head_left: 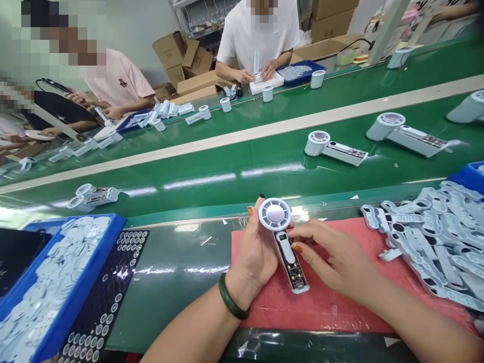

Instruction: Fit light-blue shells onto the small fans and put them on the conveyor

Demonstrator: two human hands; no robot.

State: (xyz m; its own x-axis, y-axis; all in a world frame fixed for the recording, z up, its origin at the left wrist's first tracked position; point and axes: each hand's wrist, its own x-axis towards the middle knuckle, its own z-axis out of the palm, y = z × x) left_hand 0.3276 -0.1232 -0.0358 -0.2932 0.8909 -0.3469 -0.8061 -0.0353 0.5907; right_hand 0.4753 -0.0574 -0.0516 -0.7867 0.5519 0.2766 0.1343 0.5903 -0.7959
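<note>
My left hand (254, 249) is wrapped round a small light-blue handheld fan (275, 214) from its left side. The fan's round grille faces up, and its open handle shows a circuit board with dark and gold parts. From the right, my right hand (333, 257) reaches to the handle, thumb and forefinger at its side near a pale oblong piece; whether they grip it is hard to tell. A red mat (321, 312) lies beneath both hands. Many light-blue handle covers (427, 237) are heaped on the mat's right part.
A blue tray (113, 227) of pale pieces stands left, beside a black sheet (109, 282) bearing rings. Beyond the mat, a green conveyor (227, 176) carries several fans (316, 143). People work across it; another blue tray (465, 176) is at the right edge.
</note>
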